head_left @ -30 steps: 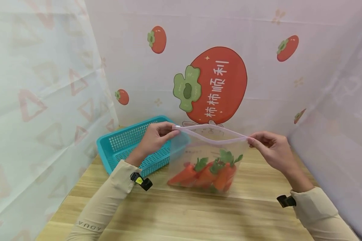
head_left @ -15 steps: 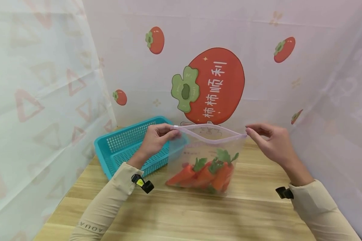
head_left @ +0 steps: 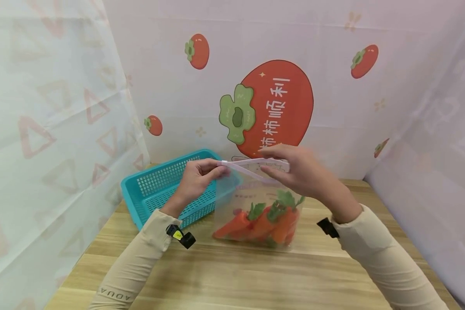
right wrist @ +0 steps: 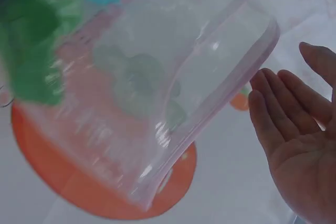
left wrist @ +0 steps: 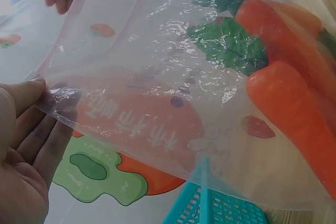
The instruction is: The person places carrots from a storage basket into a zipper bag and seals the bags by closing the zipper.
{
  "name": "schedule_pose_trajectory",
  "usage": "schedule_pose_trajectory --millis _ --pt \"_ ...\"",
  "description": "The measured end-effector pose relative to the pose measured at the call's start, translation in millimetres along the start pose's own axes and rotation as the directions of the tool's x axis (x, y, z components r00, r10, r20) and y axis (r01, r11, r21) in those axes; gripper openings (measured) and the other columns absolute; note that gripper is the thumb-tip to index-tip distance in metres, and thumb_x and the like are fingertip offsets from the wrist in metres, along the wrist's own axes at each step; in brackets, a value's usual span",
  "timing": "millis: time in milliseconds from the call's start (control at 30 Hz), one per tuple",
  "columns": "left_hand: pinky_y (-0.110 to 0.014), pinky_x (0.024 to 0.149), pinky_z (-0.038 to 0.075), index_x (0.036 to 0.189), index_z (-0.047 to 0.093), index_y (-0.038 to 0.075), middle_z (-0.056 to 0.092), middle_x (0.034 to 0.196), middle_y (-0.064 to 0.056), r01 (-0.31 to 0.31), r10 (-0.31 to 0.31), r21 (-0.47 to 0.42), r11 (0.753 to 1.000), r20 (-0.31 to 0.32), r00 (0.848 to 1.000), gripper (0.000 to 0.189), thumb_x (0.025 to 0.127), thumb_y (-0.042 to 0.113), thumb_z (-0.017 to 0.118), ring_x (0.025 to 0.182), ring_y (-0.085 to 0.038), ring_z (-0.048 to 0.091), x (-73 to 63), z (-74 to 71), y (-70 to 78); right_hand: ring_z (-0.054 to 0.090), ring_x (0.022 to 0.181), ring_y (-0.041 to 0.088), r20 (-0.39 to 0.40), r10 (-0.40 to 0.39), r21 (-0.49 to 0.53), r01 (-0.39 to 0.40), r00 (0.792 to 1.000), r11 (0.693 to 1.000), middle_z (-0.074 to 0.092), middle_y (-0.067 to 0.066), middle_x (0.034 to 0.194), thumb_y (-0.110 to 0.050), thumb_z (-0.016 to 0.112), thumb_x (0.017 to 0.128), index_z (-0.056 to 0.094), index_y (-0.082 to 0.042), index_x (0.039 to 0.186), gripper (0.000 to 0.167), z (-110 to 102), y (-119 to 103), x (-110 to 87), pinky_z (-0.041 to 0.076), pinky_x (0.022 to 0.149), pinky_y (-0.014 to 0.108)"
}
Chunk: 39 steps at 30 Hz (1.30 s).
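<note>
A clear zip bag (head_left: 232, 200) with a pale pink zip stands upright on the table, its mouth partly parted. Inside lie several orange carrots (head_left: 238, 226) with green leafy tops. My left hand (head_left: 195, 183) pinches the bag's upper left corner between thumb and fingers, also seen in the left wrist view, where the hand (left wrist: 29, 166) is at the film's edge. With fingers extended and the thumb apart, my right hand (head_left: 306, 172) is beside the zip edge and hides its right part in the head view. The right wrist view shows that hand (right wrist: 299, 119) close to the zip, holding nothing.
A turquoise perforated basket (head_left: 133, 185) stands behind and left of the bag, partly seen through its film. The wooden table (head_left: 232, 280) extends in front. Printed cloth walls (head_left: 333, 107) enclose the back and both sides.
My right hand has let go of the bag's right corner and moved left along the mouth. The left hand keeps its pinch on the left corner, nearly unmoved.
</note>
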<state>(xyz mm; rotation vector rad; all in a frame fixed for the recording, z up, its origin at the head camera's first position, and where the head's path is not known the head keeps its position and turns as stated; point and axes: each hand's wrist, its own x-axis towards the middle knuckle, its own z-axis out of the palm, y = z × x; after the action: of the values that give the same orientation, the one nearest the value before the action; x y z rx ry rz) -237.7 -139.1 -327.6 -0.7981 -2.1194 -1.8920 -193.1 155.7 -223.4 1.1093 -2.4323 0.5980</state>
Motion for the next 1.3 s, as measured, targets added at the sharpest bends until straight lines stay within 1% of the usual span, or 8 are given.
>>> schedule_pose_trajectory --millis 167,333,433,533,700,933,1167,1300 --pt "-0.033 0.091 0.065 0.115 0.077 -0.003 0.078 0.109 -0.026 0.000 0.000 -0.013 1.000 0.011 1.000 0.021 0.103 0.011 0.068 0.096 -0.010 0.080 -1.0 -2.6 -0.7 0.074 0.119 0.026 0.124 0.027 0.060 -0.034 0.992 0.998 0.076 0.007 0.129 -0.016 0.077 0.097 0.070 -0.008 0.138 0.042 13.1 -16.3 27.5 0.060 0.101 0.049" --pt "-0.033 0.091 0.065 0.117 0.076 -0.003 0.078 0.110 -0.026 -0.011 0.011 -0.006 1.000 0.027 1.000 0.021 0.104 0.009 0.067 0.097 -0.011 0.080 -3.8 -3.3 -0.9 0.072 0.125 0.028 0.219 0.031 0.046 -0.042 0.975 0.998 0.074 0.012 0.134 -0.013 0.076 0.098 0.067 -0.003 0.139 0.044 29.9 -24.2 46.2 0.058 0.106 0.047" --pt "-0.033 0.091 0.065 0.119 0.076 -0.002 0.078 0.111 -0.026 -0.023 0.022 0.001 1.000 0.034 0.999 0.021 0.104 0.008 0.065 0.098 -0.011 0.080 -5.5 -3.9 -1.0 0.071 0.127 0.027 0.250 0.036 0.043 -0.048 0.968 0.998 0.073 0.012 0.136 -0.012 0.074 0.099 0.067 -0.003 0.140 0.042 39.0 -25.7 53.1 0.058 0.108 0.046" --pt "-0.033 0.091 0.065 0.120 0.076 -0.002 0.078 0.112 -0.026 -0.033 0.033 0.001 0.999 0.042 0.999 0.022 0.105 0.008 0.064 0.099 -0.011 0.080 -6.2 -4.8 -1.3 0.071 0.126 0.027 0.260 0.040 0.049 -0.054 0.965 0.997 0.073 0.011 0.135 -0.011 0.072 0.101 0.067 -0.004 0.140 0.040 46.0 -25.6 57.9 0.058 0.108 0.045" --pt "-0.035 0.092 0.064 0.121 0.075 -0.002 0.078 0.113 -0.025 -0.042 0.042 -0.004 0.999 0.059 0.997 0.023 0.107 0.011 0.062 0.101 -0.014 0.080 -5.8 -6.9 -1.2 0.073 0.122 0.025 0.262 0.035 0.078 -0.057 0.964 0.995 0.075 0.009 0.130 -0.008 0.070 0.102 0.070 -0.007 0.136 0.034 54.0 -22.5 63.6 0.059 0.105 0.043" --pt "-0.035 0.094 0.064 0.123 0.074 -0.001 0.078 0.115 -0.024 -0.010 0.010 -0.003 1.000 0.083 0.996 0.027 0.110 0.015 0.058 0.104 -0.015 0.079 -5.1 -9.9 0.5 0.075 0.117 0.024 0.258 0.019 0.107 -0.048 0.966 0.993 0.078 0.009 0.126 -0.006 0.070 0.101 0.073 -0.006 0.132 0.031 58.3 -19.1 69.7 0.061 0.101 0.040" --pt "-0.036 0.094 0.064 0.123 0.074 -0.001 0.078 0.115 -0.025 -0.002 0.001 0.011 1.000 0.087 0.996 0.028 0.110 0.016 0.056 0.103 -0.017 0.080 -4.9 -9.0 3.4 0.077 0.101 0.017 0.255 -0.019 0.107 -0.009 0.967 0.994 0.081 0.002 0.114 -0.007 0.072 0.100 0.080 -0.011 0.121 0.023 58.1 -19.4 76.6 0.064 0.090 0.033" --pt "-0.036 0.093 0.064 0.122 0.075 -0.001 0.078 0.114 -0.024 -0.003 0.000 0.030 1.000 0.080 0.997 0.028 0.111 0.016 0.055 0.102 -0.017 0.080 -4.1 -8.0 4.7 0.077 0.097 0.015 0.259 -0.017 0.096 -0.008 0.966 0.995 0.081 0.000 0.111 -0.007 0.073 0.099 0.081 -0.013 0.118 0.021 57.3 -19.2 78.8 0.064 0.087 0.032"
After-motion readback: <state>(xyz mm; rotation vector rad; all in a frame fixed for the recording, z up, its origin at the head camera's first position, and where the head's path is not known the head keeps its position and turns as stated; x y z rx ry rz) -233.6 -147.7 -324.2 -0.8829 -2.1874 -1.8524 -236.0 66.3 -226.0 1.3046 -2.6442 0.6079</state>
